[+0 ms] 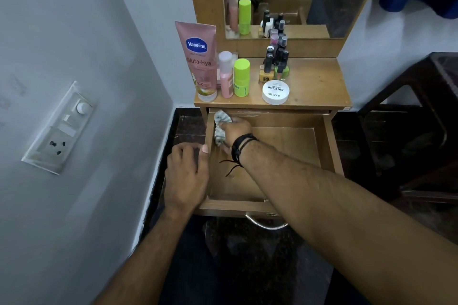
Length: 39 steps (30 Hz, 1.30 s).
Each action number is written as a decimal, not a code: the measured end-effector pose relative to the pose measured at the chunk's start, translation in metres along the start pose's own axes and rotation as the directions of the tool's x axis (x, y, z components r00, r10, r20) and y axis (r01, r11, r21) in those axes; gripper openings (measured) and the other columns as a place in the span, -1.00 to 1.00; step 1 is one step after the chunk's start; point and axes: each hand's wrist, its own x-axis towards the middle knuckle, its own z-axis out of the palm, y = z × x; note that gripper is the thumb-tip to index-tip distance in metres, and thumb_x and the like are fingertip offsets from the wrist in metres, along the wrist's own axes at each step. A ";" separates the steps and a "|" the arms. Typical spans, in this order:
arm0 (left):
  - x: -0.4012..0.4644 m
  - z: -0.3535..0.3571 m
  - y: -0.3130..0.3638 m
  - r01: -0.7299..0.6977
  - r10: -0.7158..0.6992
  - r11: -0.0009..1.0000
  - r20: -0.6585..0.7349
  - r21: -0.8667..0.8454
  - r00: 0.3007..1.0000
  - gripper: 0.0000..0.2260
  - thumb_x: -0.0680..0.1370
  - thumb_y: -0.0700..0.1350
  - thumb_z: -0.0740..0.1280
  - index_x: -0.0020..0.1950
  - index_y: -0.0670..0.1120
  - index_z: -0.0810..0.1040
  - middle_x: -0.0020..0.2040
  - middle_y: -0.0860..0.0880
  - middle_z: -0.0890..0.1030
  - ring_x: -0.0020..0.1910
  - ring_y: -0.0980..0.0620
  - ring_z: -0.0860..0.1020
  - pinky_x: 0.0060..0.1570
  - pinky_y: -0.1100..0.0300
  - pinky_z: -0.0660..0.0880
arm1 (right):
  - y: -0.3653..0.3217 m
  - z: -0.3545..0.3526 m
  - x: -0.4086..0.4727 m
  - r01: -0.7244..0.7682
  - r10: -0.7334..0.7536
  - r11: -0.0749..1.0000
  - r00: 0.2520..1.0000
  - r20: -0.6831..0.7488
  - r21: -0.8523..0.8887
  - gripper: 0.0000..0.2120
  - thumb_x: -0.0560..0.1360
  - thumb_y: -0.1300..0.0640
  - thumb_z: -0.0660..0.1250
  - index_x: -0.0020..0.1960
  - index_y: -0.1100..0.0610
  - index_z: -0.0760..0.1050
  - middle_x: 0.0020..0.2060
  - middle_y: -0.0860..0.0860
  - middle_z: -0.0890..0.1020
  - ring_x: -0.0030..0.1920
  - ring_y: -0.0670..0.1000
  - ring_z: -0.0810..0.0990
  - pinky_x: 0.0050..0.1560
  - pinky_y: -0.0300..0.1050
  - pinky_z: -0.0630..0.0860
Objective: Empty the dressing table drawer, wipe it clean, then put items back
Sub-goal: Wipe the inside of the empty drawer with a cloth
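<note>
R hand (236, 129) grips a crumpled grey-white patterned cloth (221, 126), fingers curled round it, pressing it into the far-left corner of the pulled-out light-brown wooden drawer (332, 146). Black bands circle the R wrist, a loose black thread trailing over the drawer floor. L hand (187, 173) rests over the drawer's left wall, fingers bent on the outside, thumb on the rim; it holds the wall, nothing else. Drawer interior shows bare wood apart from the cloth & hand. A curved metal handle (267, 224) sits on the drawer front, near the viewer.

Above, on the wooden counter (319, 84): tall pink Vaseline tube (198, 57) at far left, just beside it a pink bottle w/ white cap (226, 74), then a lime-green cylindrical bottle (241, 78). Right of these, a cluster of small nail polish bottles w/ black caps (275, 62); in front, a round white nail polish remover tub (275, 91). A wood-framed mirror (342, 7) stands behind. Grey wall w/ a white switchboard (60, 129) at left.
</note>
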 end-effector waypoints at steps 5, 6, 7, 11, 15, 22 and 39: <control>0.001 0.000 0.001 0.008 -0.008 1.000 0.011 0.019 1.000 -0.57 0.59 0.31 -0.02 0.13 0.07 0.47 0.14 0.08 0.42 0.14 0.05 0.40 0.13 0.03 0.40 | -0.002 -0.027 0.006 -0.133 0.165 0.958 0.980 -0.108 0.252 -0.85 0.59 0.15 0.26 -0.13 -0.04 0.47 -0.02 0.12 0.67 -0.08 0.14 0.64 -0.18 -0.06 0.51; 0.001 0.000 0.001 0.008 -0.008 1.000 0.018 0.016 1.000 -0.57 0.59 0.32 -0.03 0.13 0.08 0.46 0.15 0.08 0.41 0.14 0.06 0.40 0.13 0.03 0.40 | -0.001 -0.037 0.008 -0.132 0.174 0.952 0.975 -0.134 0.275 -0.88 0.59 0.14 0.24 -0.09 -0.03 0.48 -0.01 0.12 0.67 -0.07 0.14 0.65 -0.14 -0.04 0.51; 0.000 0.000 0.001 0.010 -0.010 1.000 0.023 0.015 1.000 -0.57 0.59 0.32 -0.03 0.13 0.08 0.46 0.15 0.08 0.41 0.14 0.06 0.40 0.13 0.04 0.39 | -0.001 -0.048 0.012 -0.126 0.181 0.947 0.969 -0.169 0.294 -0.89 0.59 0.14 0.23 -0.03 -0.01 0.51 -0.01 0.11 0.67 -0.08 0.13 0.66 -0.14 -0.04 0.52; 0.000 0.000 0.000 0.003 -0.003 1.000 0.023 0.012 1.000 -0.57 0.58 0.32 -0.02 0.12 0.08 0.46 0.14 0.08 0.42 0.13 0.07 0.39 0.11 0.05 0.38 | -0.017 -0.095 0.022 -0.134 0.280 0.874 0.924 -0.259 0.467 -0.73 0.64 0.10 0.12 0.27 0.08 0.48 0.18 0.09 0.62 0.10 0.15 0.63 -0.08 0.02 0.55; 0.000 0.001 -0.002 -0.008 0.008 1.000 0.025 0.010 1.000 -0.57 0.60 0.30 -0.01 0.12 0.05 0.48 0.12 0.07 0.42 0.11 0.07 0.40 0.10 0.08 0.37 | -0.023 -0.135 0.023 -0.002 0.150 0.934 0.910 -0.387 0.357 -0.63 0.65 0.14 0.11 0.43 0.16 0.33 0.34 0.18 0.49 0.21 0.23 0.57 0.05 0.17 0.61; 0.002 0.003 -0.005 -0.019 0.018 0.999 0.030 0.029 0.999 -0.60 0.61 0.27 0.00 0.12 0.05 0.48 0.11 0.05 0.45 0.11 0.08 0.40 0.11 0.09 0.36 | -0.023 -0.093 0.013 -0.054 0.183 0.939 0.915 -0.359 0.340 -0.77 0.65 0.04 0.15 0.17 0.12 0.50 0.14 0.15 0.62 -0.11 0.12 0.62 0.05 0.09 0.62; 0.001 0.001 -0.003 -0.017 0.016 1.000 0.039 0.001 0.999 -0.56 0.59 0.31 -0.01 0.13 0.05 0.49 0.12 0.07 0.46 0.12 0.07 0.42 0.10 0.11 0.33 | -0.002 -0.095 -0.017 0.156 0.003 0.927 0.906 -0.423 0.342 -0.79 0.63 -0.03 0.24 0.25 -0.07 0.39 -0.06 0.06 0.70 -0.23 0.04 0.73 -0.29 -0.10 0.65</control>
